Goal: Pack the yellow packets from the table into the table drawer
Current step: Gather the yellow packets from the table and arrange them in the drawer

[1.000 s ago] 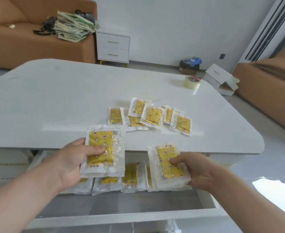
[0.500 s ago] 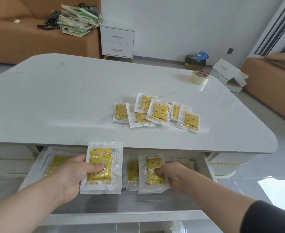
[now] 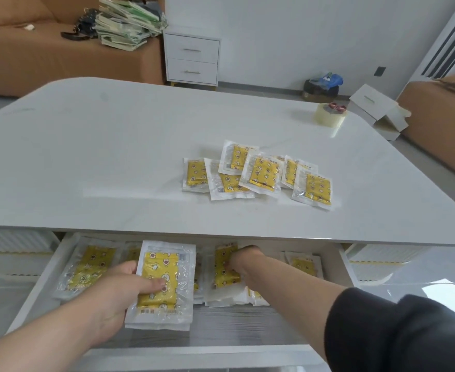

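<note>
Several yellow packets (image 3: 261,173) in clear wrappers lie overlapping on the white table top (image 3: 113,162), right of centre. Below the table's front edge the drawer (image 3: 33,299) is pulled out, with several more yellow packets lying along its back. My left hand (image 3: 113,294) grips a small stack of yellow packets (image 3: 162,283) over the drawer, thumb across the top one. My right hand (image 3: 243,260) reaches deeper into the drawer and holds another stack of packets (image 3: 222,269) down among those lying there; its fingers are partly hidden.
A roll of clear tape (image 3: 329,116) sits at the table's far right. Beyond the table stand a white two-drawer cabinet (image 3: 193,60), brown sofas (image 3: 33,55) left and right, a pile of papers, and white boxes (image 3: 376,111) on the floor.
Both hands have carried their packet stacks from above the drawer's front down and deeper into it. The right stack now rests among the packets at the back.
</note>
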Action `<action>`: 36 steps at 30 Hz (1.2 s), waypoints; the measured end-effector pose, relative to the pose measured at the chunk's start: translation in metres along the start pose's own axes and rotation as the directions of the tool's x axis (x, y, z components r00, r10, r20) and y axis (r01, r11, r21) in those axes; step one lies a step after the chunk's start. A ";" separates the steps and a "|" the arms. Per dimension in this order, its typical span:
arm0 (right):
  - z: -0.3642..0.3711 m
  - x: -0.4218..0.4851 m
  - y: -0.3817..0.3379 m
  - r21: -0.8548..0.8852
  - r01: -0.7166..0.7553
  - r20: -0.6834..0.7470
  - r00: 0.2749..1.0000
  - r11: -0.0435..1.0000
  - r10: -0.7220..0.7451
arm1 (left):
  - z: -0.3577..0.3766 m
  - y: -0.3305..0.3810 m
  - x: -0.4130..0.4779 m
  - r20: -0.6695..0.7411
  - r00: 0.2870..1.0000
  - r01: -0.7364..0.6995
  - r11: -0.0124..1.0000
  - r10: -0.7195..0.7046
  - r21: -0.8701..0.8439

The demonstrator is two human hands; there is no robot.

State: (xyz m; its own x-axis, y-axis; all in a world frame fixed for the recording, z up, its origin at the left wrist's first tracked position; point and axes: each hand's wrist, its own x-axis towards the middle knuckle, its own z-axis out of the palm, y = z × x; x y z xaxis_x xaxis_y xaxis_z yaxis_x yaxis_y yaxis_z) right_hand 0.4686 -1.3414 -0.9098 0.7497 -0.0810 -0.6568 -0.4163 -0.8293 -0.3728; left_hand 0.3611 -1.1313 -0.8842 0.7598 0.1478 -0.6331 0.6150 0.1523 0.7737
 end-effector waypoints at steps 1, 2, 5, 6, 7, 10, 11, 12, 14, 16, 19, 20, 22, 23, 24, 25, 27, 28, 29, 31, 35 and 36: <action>0.000 0.000 0.000 -0.032 0.016 0.011 1.000 0.999 -0.016 | -0.002 -0.001 0.003 -0.004 1.000 0.002 1.000 -0.002 0.000; -0.002 -0.002 -0.001 -0.108 -0.010 0.022 1.000 0.994 0.012 | -0.004 -0.002 0.004 0.009 1.000 0.000 1.000 0.000 -0.008; -0.004 0.010 0.002 -0.261 0.016 -0.005 1.000 0.965 -0.018 | -0.008 -0.002 0.007 0.009 1.000 0.015 1.000 -0.015 -0.027; -0.003 0.010 0.001 -0.254 0.013 -0.004 1.000 0.967 -0.015 | -0.006 0.001 0.004 0.022 1.000 0.006 1.000 -0.005 -0.025; -0.003 0.006 -0.001 -0.273 -0.009 -0.001 1.000 0.962 0.008 | -0.005 0.003 0.000 0.009 1.000 0.004 1.000 -0.003 -0.025; -0.001 0.008 0.007 -0.230 0.029 -0.037 0.999 0.973 -0.039 | 0.001 0.011 -0.010 0.030 0.999 0.018 0.999 -0.017 -0.032; -0.001 0.007 0.010 -0.238 0.091 -0.031 0.994 0.967 -0.101 | 0.001 0.011 -0.011 0.024 0.999 0.023 0.998 -0.022 -0.050; -0.002 0.004 0.014 -0.322 0.145 -0.063 0.983 0.936 -0.174 | 0.001 0.012 -0.012 0.019 1.000 0.024 0.998 -0.023 -0.063; -0.006 -0.007 0.020 -0.509 0.177 -0.110 0.957 0.842 -0.268 | -0.001 0.010 -0.008 0.020 1.000 0.013 0.999 -0.012 -0.041; -0.005 -0.017 0.026 -0.646 0.205 -0.180 0.895 0.736 -0.408 | 0.001 0.018 -0.016 0.004 1.000 0.010 0.999 -0.010 -0.038; -0.001 -0.021 0.040 -0.765 0.426 0.004 0.753 0.483 -0.658 | 0.002 0.025 -0.023 0.008 1.000 0.027 0.999 -0.027 -0.016; 0.001 -0.019 0.043 -0.761 0.463 0.058 0.745 0.453 -0.665 | 0.001 0.025 -0.024 0.010 1.000 0.027 0.999 -0.027 -0.019; 0.002 -0.014 0.045 -0.731 0.476 0.076 0.769 0.489 -0.635 | 0.000 0.027 -0.025 0.001 1.000 0.023 0.999 -0.023 -0.026; 0.002 -0.011 0.045 -0.711 0.475 0.077 0.786 0.519 -0.614 | 0.000 0.027 -0.025 -0.001 1.000 0.026 0.999 -0.026 -0.026; 0.002 -0.009 0.044 -0.694 0.476 0.080 0.797 0.540 -0.599 | 0.000 0.029 -0.026 -0.008 0.999 0.032 0.999 -0.032 -0.027; 0.002 -0.007 0.044 -0.678 0.474 0.082 0.809 0.563 -0.582 | 0.000 0.030 -0.026 -0.010 0.999 0.039 0.999 -0.039 -0.026; 0.000 -0.005 0.045 -0.647 0.476 0.085 0.821 0.596 -0.564 | 0.000 0.031 -0.025 -0.014 0.999 0.038 0.999 -0.038 -0.027; 0.000 -0.005 0.046 -0.642 0.478 0.082 0.820 0.599 -0.567 | 0.000 0.031 -0.025 -0.013 0.999 0.039 0.999 -0.040 -0.026; 0.000 -0.004 0.047 -0.644 0.481 0.083 0.817 0.595 -0.571 | 0.000 0.030 -0.026 -0.012 0.999 0.041 0.999 -0.041 -0.025; 0.001 -0.004 0.046 -0.654 0.480 0.085 0.815 0.585 -0.573 | 0.001 0.027 -0.025 -0.005 0.999 0.040 0.999 -0.040 -0.009; -0.002 -0.010 0.043 -0.669 0.478 0.073 0.804 0.569 -0.590 | 0.012 0.012 -0.032 0.021 0.995 0.099 0.993 -0.100 0.057; -0.003 -0.016 0.043 -0.663 0.477 0.070 0.807 0.577 -0.586 | 0.017 0.008 -0.036 0.030 0.994 0.103 0.993 -0.105 0.062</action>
State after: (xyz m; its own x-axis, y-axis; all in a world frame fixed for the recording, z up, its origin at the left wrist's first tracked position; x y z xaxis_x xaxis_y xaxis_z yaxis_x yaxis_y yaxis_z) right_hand 0.4409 -1.3773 -0.9134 0.8129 0.4594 -0.3581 0.4583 -0.8839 -0.0935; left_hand 0.3416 -1.1518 -0.8547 0.6970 0.1020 -0.7098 0.7018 0.1060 0.7044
